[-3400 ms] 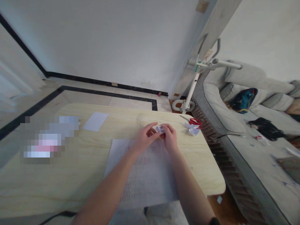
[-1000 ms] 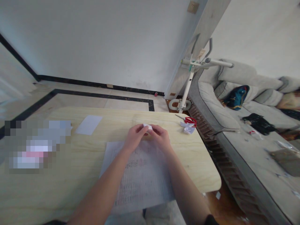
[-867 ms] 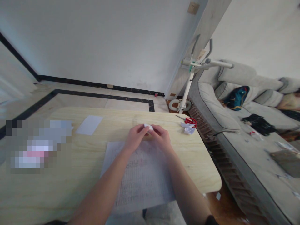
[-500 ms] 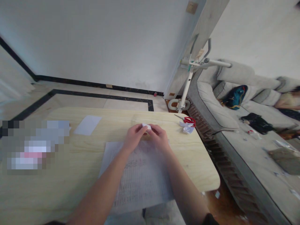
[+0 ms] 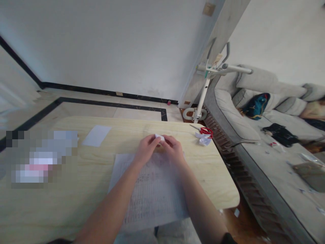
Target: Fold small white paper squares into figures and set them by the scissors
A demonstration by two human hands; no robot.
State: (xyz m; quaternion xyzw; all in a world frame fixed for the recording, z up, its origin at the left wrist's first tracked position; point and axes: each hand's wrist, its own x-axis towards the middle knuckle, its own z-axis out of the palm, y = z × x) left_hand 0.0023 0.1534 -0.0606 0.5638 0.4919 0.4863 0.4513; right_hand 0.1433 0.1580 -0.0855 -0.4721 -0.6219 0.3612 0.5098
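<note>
A small folded piece of white paper point(image 5: 159, 137) is pinched between my two hands above the table's middle. My left hand point(image 5: 146, 147) grips it from the left, thumb against its near side. From the right, my right hand point(image 5: 173, 147) closes on the same piece, its thumb meeting the other. The fingers hide most of the paper's shape. Below my wrists lies a large printed sheet point(image 5: 152, 193), partly covered by my forearms.
Red-handled scissors point(image 5: 207, 132) and white paper scraps point(image 5: 203, 139) lie at the table's right far corner. A blank white sheet point(image 5: 96, 135) is at the far left. The wooden table point(image 5: 213, 183) has a grey sofa point(image 5: 254, 159) to its right, where a person sits.
The whole view has shifted very slightly. My hands keep their hold on the folded paper, with hardly any visible movement.
</note>
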